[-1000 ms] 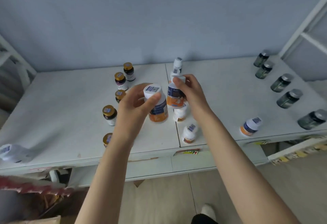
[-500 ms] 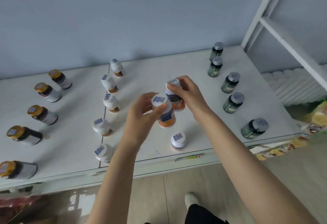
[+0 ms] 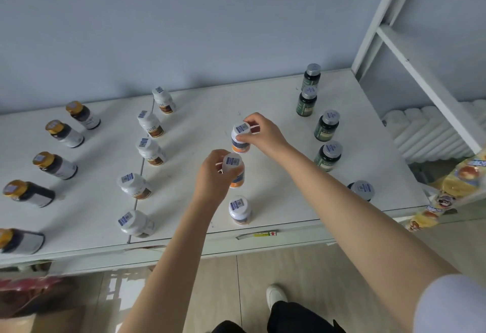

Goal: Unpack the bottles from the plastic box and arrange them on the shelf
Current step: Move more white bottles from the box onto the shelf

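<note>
Bottles filled both grips: the left hand (image 3: 213,178) clasped the near bottle (image 3: 238,173) by its cap, the right hand (image 3: 264,136) pinched the far bottle (image 3: 238,140), both upright over the shelf (image 3: 263,96), in line behind the front bottle (image 3: 238,211); whether either touched down was unclear.

shelf (image 3: 236,96) open at back, apparently, between white bottles (image 3: 150,148) and green bottles (image 3: 327,128)

Possibly a shop stockroom, white shelf (image 3: 265,101), rows of barcoded supplement bottles (image 3: 150,149), metal racking (image 3: 426,85)
</note>
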